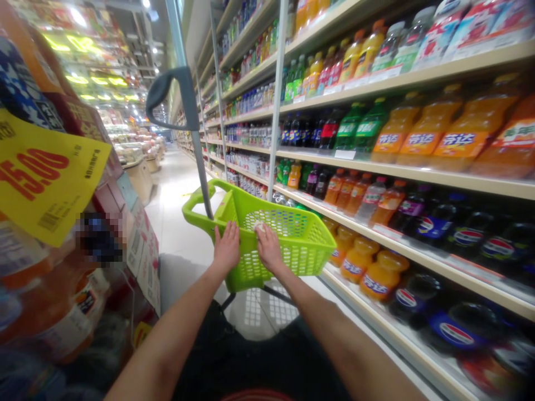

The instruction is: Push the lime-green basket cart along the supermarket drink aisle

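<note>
A lime-green plastic shopping basket (292,253) stands in front of me on dark legs, its sides pierced with holes. From its left end rises a long metal pull rod with a grey loop handle (190,100). My left hand (227,245) lies on the near side of the basket by the rim, fingers stretched out flat and holding nothing. Just to its right, my right hand (271,248) is at the same rim with its fingers closed on a small crumpled white wipe (259,226). The wipe is partly covered by the fingers, so its exact material is unclear.
Shelves (418,175) of drink bottles line the right side, close to the basket's right end. At the left, stacked goods carry a yellow price sign (50,172). A pale tiled aisle (178,184) runs away between them.
</note>
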A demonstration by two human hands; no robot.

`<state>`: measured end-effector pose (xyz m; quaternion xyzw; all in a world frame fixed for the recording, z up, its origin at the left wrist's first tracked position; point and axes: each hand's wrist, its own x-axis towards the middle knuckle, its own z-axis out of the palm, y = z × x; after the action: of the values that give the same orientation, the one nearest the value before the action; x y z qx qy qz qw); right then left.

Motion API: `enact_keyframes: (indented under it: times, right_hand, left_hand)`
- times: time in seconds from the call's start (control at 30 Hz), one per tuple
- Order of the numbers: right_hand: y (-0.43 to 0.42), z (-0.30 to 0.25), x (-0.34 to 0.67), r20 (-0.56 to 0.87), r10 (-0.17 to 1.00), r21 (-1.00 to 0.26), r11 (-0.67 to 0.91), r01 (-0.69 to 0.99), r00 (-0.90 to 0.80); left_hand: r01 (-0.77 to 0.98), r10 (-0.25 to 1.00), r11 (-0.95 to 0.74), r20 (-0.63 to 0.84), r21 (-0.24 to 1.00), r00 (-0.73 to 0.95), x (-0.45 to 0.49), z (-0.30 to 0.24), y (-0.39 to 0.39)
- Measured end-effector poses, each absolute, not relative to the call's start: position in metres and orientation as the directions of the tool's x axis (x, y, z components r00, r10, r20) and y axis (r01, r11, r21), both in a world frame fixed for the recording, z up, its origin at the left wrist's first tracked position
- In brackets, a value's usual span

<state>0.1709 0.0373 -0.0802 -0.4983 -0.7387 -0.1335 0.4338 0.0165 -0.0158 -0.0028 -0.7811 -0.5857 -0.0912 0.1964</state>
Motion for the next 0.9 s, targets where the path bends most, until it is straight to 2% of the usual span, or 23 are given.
enact_keyframes:
  times: [0.13,0.37,0.6,0.9]
  right_hand:
    - [0.032,-0.082,0.172,0.785,0.613,-0.244,0.442,0.863,-0.092]
    - [0.032,-0.076,0.160,0.789,0.595,-0.193,0.480,0.856,-0.155]
    - [0.034,-0.087,0.193,0.770,0.637,-0.286,0.385,0.878,-0.029]
    - [0.033,-0.062,0.131,0.763,0.623,-0.278,0.555,0.784,-0.171]
  left_hand:
    - [0.953,0.872,-0.241,0.392,-0.181,0.295,0.016,-0.007,-0.017]
    - [0.955,0.863,-0.241,0.411,-0.174,0.293,0.015,-0.007,-0.016]
    - [0.972,0.870,-0.182,0.437,-0.147,0.229,0.008,-0.002,-0.019]
    - [0.973,0.876,-0.183,0.427,-0.138,0.226,0.010,0.001,-0.024]
